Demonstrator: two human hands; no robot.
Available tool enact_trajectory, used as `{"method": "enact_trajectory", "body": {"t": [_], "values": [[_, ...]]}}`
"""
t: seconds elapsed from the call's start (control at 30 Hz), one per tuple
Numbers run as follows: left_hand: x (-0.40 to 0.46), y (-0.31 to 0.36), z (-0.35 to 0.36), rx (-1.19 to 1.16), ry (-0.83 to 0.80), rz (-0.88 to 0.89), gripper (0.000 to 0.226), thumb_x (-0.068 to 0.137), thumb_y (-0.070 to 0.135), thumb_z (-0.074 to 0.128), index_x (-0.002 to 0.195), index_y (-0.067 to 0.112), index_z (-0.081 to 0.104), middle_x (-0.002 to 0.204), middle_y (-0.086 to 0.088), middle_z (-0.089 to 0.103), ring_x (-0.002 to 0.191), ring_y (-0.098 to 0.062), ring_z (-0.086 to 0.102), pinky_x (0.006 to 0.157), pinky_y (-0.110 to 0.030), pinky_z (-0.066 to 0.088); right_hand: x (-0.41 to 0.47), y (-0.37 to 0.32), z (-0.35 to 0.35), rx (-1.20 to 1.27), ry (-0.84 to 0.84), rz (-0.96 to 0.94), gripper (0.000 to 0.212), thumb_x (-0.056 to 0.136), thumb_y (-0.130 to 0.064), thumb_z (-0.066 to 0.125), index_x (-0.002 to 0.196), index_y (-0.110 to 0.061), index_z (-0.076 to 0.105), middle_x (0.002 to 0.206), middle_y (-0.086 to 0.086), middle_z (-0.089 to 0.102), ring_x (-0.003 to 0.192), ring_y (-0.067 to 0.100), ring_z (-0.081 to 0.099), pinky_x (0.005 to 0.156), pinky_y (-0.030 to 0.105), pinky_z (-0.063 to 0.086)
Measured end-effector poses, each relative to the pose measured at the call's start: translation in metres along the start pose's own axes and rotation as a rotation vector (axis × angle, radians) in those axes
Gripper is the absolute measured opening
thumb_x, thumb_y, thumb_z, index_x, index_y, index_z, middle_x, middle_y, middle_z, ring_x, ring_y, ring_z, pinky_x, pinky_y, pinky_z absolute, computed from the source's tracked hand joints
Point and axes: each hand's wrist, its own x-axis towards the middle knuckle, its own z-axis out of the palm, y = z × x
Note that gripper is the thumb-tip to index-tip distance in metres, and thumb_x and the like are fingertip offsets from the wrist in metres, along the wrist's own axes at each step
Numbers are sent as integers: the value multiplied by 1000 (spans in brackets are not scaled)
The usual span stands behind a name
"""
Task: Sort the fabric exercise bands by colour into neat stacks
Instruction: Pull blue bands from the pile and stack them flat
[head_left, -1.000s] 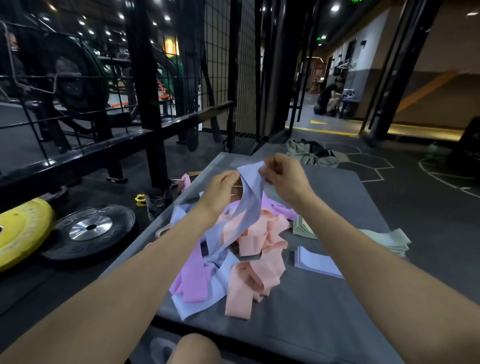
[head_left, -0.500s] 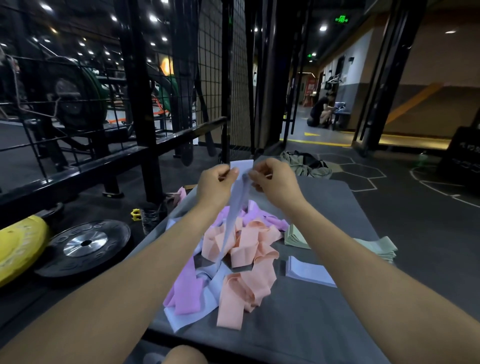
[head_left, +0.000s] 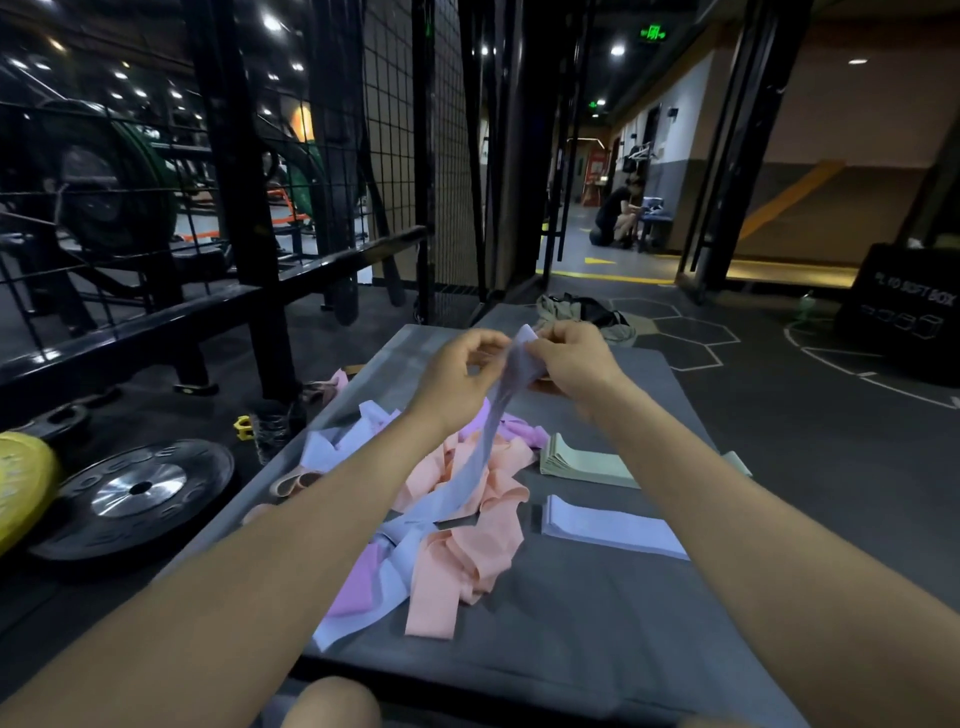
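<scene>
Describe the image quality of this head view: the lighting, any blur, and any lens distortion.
Head view: dim gym, with small ceiling spotlights blown out at the top; the grey mat is evenly lit, without harsh shadows. Wide-angle distortion bows the black rack posts and stretches both forearms at the bottom edge. The left hand, the right hand and the lavender-blue band they hold look slightly soft.

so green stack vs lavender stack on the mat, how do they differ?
Colour: the green stack is pale mint; the lavender stack is pale blue-lilac.
Height: the green stack shows many layered edges at its left end; the lavender stack looks much thinner.
Place: the green stack lies farther from the person; the lavender stack lies nearer, with bare grey mat between them.
Shared: both are folded flat, lie lengthwise side by side, and sit right of the loose pile.
</scene>
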Motion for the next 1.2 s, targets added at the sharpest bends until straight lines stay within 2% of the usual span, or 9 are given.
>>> {"method": "enact_trajectory", "body": {"t": [0.2, 0.33, 0.43, 0.53, 0.67, 0.8, 0.93, 1.07, 1.2], "values": [[2, -1, 28, -106, -206, -199, 38, 92, 13, 56, 127, 7, 45, 116, -3, 55, 105, -13, 52, 80, -15, 43, -11, 4, -32, -87, 9, -98, 18, 92, -6, 54, 74, -7, 56, 80, 16, 55, 76, 23, 52, 80, 53, 52], [-6, -19, 41, -56, -390, -271, 26, 80, 17, 73, 96, 4, 57, 94, -6, 60, 85, -16, 50, 77, -28, 40, -14, 16, -69, -7, 188, -58, 24, 93, -4, 52, 69, -10, 55, 73, 8, 55, 76, 22, 51, 73, 44, 55], [-15, -27, 46, 190, -477, -277, 18, 82, 20, 71, 80, 6, 58, 72, 0, 50, 64, -12, 41, 58, -10, 33, -14, 34, -95, -6, 314, -9, 15, 93, -6, 52, 83, -1, 61, 77, 10, 57, 78, 20, 53, 64, 31, 55], [-19, -36, 53, 323, -507, -261, 27, 86, 18, 65, 66, 22, 49, 62, 8, 42, 58, -10, 36, 47, -10, 32, -14, 59, -117, -15, 387, 56, 14, 93, -8, 53, 81, -5, 60, 74, 7, 57, 80, 22, 54, 69, 34, 53], [-17, -50, 64, 502, -572, -258, 31, 86, 22, 65, 62, 18, 46, 61, 4, 38, 56, -11, 32, 48, -17, 27, -17, 93, -140, 10, 472, 154, 13, 93, -11, 54, 88, -3, 62, 86, 13, 60, 86, 26, 58, 73, 37, 55], [-15, -66, 73, 612, -564, -213, 43, 87, 20, 63, 57, 18, 33, 71, -5, 37, 63, -17, 30, 53, -25, 23, -22, 122, -165, 23, 562, 235, 14, 92, -11, 56, 80, -6, 61, 76, 6, 58, 80, 24, 58, 82, 44, 56], [-12, -78, 81, 609, -533, -246, 27, 88, 19, 59, 66, 17, 44, 84, -7, 47, 73, -19, 41, 66, -29, 34, -26, 148, -184, -23, 601, 294, 11, 89, -11, 57, 83, -5, 63, 72, 4, 58, 68, 19, 57, 83, 44, 56], [-8, -91, 90, 445, -456, -362, 15, 89, 8, 56, 74, 7, 50, 82, -13, 45, 73, -20, 45, 61, -31, 40, -30, 169, -200, -67, 657, 352, 10, 89, -11, 57, 85, -5, 64, 75, 9, 60, 72, 25, 58, 73, 38, 58], [-8, -104, 111, 224, -273, -487, 8, 84, 2, 63, 81, -4, 59, 83, -11, 48, 82, -24, 53, 78, -48, 54, -39, 186, -215, -187, 653, 370, 11, 90, -14, 56, 88, -7, 65, 81, 10, 61, 65, 23, 58, 57, 25, 47]]}}
